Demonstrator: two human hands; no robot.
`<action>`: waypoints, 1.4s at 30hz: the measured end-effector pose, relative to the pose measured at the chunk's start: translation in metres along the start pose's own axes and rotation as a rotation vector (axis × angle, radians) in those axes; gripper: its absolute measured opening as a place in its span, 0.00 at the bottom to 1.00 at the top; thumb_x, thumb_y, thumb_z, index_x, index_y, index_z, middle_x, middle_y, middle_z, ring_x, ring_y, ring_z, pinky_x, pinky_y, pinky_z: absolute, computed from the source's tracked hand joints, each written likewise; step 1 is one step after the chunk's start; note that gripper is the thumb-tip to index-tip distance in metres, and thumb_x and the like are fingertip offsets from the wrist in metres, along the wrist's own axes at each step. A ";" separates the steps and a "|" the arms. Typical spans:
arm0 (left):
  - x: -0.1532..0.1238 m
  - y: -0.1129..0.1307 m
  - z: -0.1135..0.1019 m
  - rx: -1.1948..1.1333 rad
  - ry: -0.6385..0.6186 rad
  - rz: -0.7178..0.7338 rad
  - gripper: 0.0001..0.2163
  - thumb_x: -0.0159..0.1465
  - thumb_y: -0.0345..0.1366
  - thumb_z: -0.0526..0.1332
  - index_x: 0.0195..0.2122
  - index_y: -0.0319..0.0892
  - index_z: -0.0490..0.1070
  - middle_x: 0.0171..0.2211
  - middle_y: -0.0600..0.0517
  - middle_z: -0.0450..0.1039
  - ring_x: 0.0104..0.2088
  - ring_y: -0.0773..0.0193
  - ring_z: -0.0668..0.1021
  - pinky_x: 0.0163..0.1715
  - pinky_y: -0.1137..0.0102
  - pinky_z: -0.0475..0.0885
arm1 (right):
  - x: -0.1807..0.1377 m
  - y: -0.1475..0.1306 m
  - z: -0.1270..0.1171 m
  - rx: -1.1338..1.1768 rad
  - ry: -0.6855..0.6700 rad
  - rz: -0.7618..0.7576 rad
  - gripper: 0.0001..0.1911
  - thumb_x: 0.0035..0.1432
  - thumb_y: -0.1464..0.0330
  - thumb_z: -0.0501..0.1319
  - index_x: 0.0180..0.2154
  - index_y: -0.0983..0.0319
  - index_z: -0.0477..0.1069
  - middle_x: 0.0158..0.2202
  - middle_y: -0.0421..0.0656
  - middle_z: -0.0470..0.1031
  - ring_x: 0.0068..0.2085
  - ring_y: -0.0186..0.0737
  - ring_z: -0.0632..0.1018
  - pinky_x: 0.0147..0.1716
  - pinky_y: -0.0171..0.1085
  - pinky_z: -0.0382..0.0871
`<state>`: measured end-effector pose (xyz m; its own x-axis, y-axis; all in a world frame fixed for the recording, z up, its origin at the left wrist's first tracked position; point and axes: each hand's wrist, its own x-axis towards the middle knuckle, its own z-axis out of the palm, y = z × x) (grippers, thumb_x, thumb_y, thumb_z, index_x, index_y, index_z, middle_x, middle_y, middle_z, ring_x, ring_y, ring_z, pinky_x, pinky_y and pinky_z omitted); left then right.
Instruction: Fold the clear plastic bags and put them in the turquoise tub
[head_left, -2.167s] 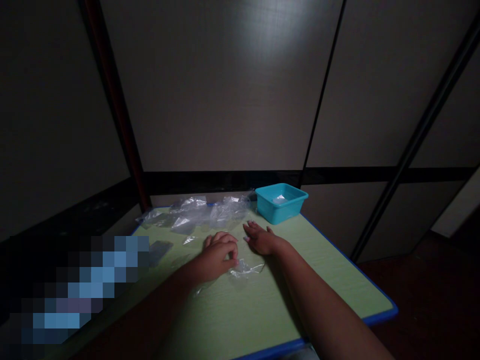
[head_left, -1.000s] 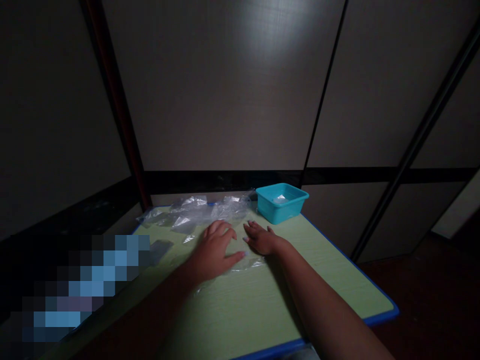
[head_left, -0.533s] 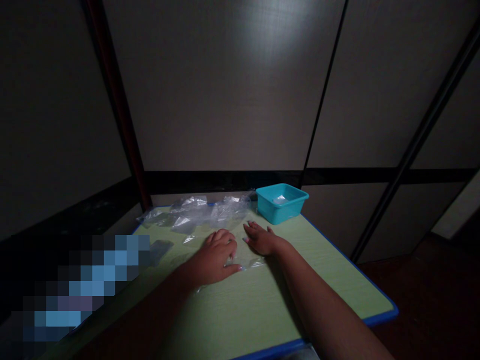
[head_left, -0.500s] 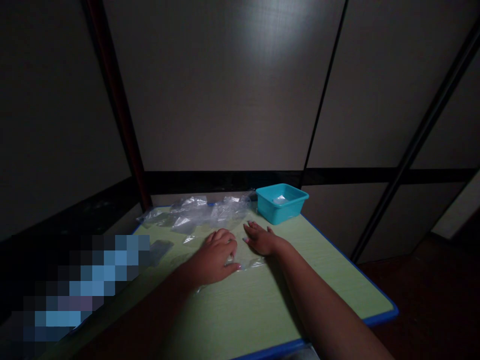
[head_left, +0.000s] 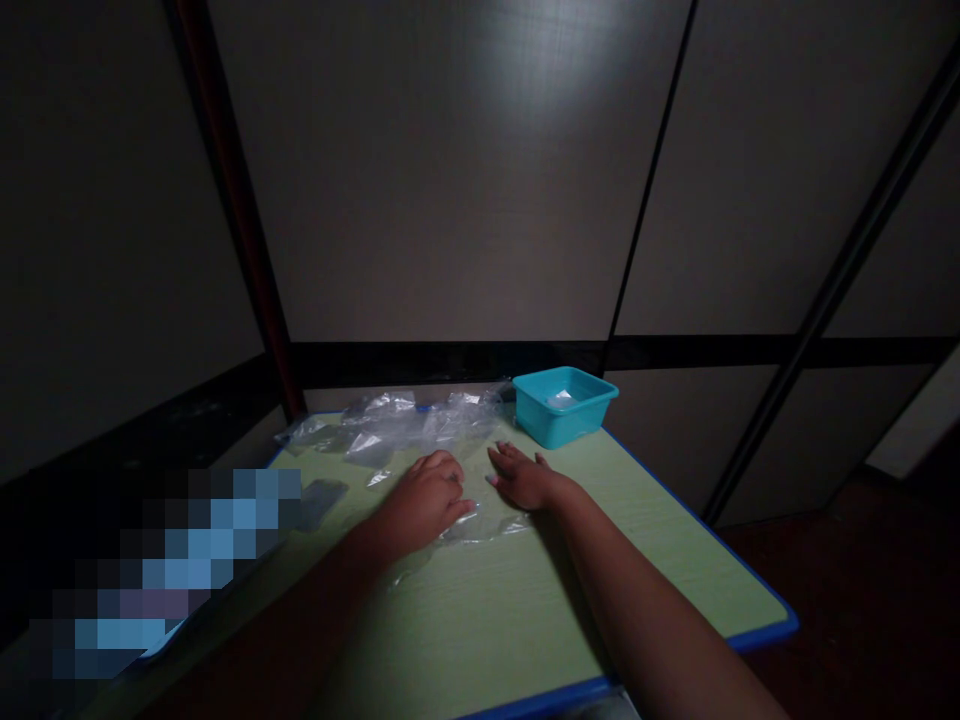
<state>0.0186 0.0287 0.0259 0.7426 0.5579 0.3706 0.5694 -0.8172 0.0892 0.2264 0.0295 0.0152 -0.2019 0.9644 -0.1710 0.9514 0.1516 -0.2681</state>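
A clear plastic bag [head_left: 487,530] lies flat on the green tabletop [head_left: 450,630], its edges showing between and in front of my hands. My left hand [head_left: 424,505] rests on the bag's left part, fingers bent a little and the thumb held apart. Over the right part, my right hand [head_left: 521,478] presses down with its fingers spread. Neither hand is gripping anything that shows. Beyond them, a heap of crinkled clear plastic bags [head_left: 405,425] covers the far left of the table.
A turquoise plastic basket [head_left: 555,425] stands at the back right corner with something pale inside. Wall panels [head_left: 450,200] rise right behind the table. A blurred-out blue patch [head_left: 195,560] is at the left, and a blue rim [head_left: 765,630] edges the table.
My left hand has shifted slightly up and left, its fingers drawing closer together, uncovering more of the bag's front edge. My right hand has stayed in place.
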 end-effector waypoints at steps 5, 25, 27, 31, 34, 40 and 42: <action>-0.002 0.007 -0.006 -0.154 -0.057 0.137 0.16 0.56 0.48 0.58 0.21 0.41 0.65 0.35 0.51 0.66 0.42 0.59 0.64 0.40 0.69 0.60 | 0.000 0.000 0.000 0.000 -0.003 0.004 0.33 0.58 0.52 0.40 0.61 0.56 0.35 0.63 0.42 0.31 0.62 0.42 0.38 0.54 0.57 0.33; -0.006 0.011 -0.004 -0.345 -0.178 0.149 0.13 0.47 0.45 0.66 0.25 0.43 0.67 0.43 0.52 0.60 0.48 0.56 0.60 0.46 0.67 0.57 | -0.001 -0.002 -0.002 -0.009 -0.015 0.012 0.32 0.58 0.53 0.40 0.61 0.56 0.35 0.63 0.42 0.31 0.62 0.42 0.38 0.54 0.57 0.34; -0.006 0.010 -0.002 -0.356 -0.181 0.149 0.10 0.50 0.42 0.65 0.25 0.43 0.67 0.43 0.53 0.60 0.48 0.58 0.60 0.46 0.67 0.57 | -0.002 -0.003 -0.002 -0.007 -0.017 0.014 0.32 0.58 0.53 0.40 0.61 0.56 0.35 0.63 0.42 0.31 0.62 0.42 0.37 0.54 0.56 0.34; -0.006 0.010 0.000 -0.414 -0.191 0.142 0.07 0.54 0.40 0.63 0.25 0.43 0.68 0.44 0.53 0.61 0.48 0.60 0.60 0.47 0.68 0.57 | -0.002 -0.003 -0.002 0.005 -0.004 0.007 0.33 0.57 0.53 0.41 0.61 0.56 0.35 0.63 0.42 0.32 0.62 0.42 0.38 0.54 0.57 0.33; -0.004 0.008 -0.001 -0.434 -0.163 0.127 0.07 0.54 0.39 0.62 0.25 0.43 0.67 0.44 0.53 0.62 0.49 0.60 0.60 0.48 0.68 0.56 | -0.002 -0.003 -0.002 0.004 0.004 0.001 0.33 0.57 0.53 0.41 0.61 0.57 0.35 0.63 0.43 0.32 0.62 0.42 0.38 0.54 0.57 0.34; 0.000 0.001 0.000 -0.356 0.009 0.018 0.05 0.56 0.36 0.60 0.25 0.43 0.65 0.42 0.51 0.63 0.48 0.60 0.61 0.48 0.68 0.57 | -0.001 -0.003 -0.001 -0.012 -0.002 0.004 0.32 0.58 0.52 0.40 0.61 0.56 0.36 0.63 0.42 0.32 0.62 0.41 0.38 0.54 0.56 0.34; 0.000 0.001 -0.001 -0.331 0.035 0.002 0.07 0.56 0.38 0.60 0.25 0.42 0.65 0.41 0.51 0.64 0.47 0.60 0.61 0.47 0.67 0.57 | 0.000 -0.002 -0.001 -0.008 0.003 -0.001 0.33 0.57 0.52 0.40 0.61 0.56 0.36 0.63 0.43 0.32 0.62 0.42 0.38 0.54 0.57 0.34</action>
<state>0.0192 0.0275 0.0265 0.7277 0.5558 0.4019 0.4184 -0.8240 0.3820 0.2246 0.0292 0.0164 -0.2021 0.9649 -0.1678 0.9530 0.1542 -0.2610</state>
